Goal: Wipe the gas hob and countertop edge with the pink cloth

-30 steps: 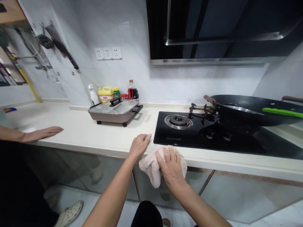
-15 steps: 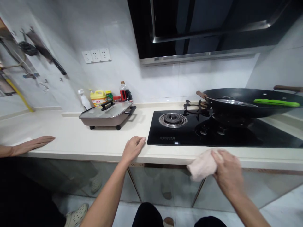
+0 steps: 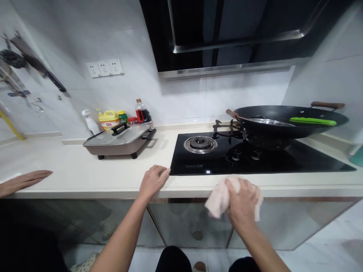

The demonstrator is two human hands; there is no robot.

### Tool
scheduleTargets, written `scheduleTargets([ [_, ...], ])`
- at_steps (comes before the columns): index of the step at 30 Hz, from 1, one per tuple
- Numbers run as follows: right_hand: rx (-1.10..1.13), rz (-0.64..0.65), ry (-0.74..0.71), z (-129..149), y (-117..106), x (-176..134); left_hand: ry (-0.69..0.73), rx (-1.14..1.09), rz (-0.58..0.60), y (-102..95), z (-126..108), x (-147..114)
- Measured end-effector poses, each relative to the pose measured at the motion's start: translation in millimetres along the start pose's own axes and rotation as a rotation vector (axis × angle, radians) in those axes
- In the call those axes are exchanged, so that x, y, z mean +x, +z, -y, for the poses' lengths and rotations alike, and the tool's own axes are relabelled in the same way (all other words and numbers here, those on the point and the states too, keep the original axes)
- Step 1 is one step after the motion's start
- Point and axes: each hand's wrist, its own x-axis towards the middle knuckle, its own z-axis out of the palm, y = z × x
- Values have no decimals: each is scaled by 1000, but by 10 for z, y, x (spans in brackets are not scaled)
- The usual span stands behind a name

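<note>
My right hand (image 3: 244, 200) grips a pale pink cloth (image 3: 219, 198) against the front edge of the white countertop (image 3: 113, 175), just below the gas stove (image 3: 195, 160). Part of the cloth hangs over the edge on both sides of the hand. Beside the stove's front left corner, my left hand (image 3: 153, 180) rests on the countertop with nothing in it, its thumb apart from the loosely bent fingers. Its fingertips are close to the stove's glass edge; whether they touch it I cannot tell.
A black wok (image 3: 283, 130) with a green-handled utensil (image 3: 313, 121) sits on the right burner. An electric pan (image 3: 113, 149) with a glass lid stands left, bottles (image 3: 143, 113) behind it. Another person's hand (image 3: 27, 181) lies far left. A range hood (image 3: 227, 37) hangs above.
My right hand has slid left along the counter edge with the cloth. The view has turned slightly right. My left hand stays by the stove corner.
</note>
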Motion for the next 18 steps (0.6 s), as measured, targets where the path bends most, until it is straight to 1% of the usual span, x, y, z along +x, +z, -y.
scheduleTargets([
  [2,49,-22,-125,469,-27,27,5,6,-3,7,18,4],
  [4,107,-60,-240,817,-48,71,13,2,-7,18,51,10],
  [6,160,-107,-332,999,-56,118,29,-8,-15,30,91,16],
  [8,210,-152,-416,1008,-58,158,47,-12,-20,36,127,22],
  [10,252,-186,-468,869,-61,181,58,-11,-21,31,149,30],
  [13,276,-193,-465,444,-66,174,67,-4,-16,8,156,44],
  [15,257,-161,-428,42,-66,145,76,2,-10,-4,159,56],
  [18,168,-85,-349,-695,-91,105,76,14,-5,0,184,74],
])
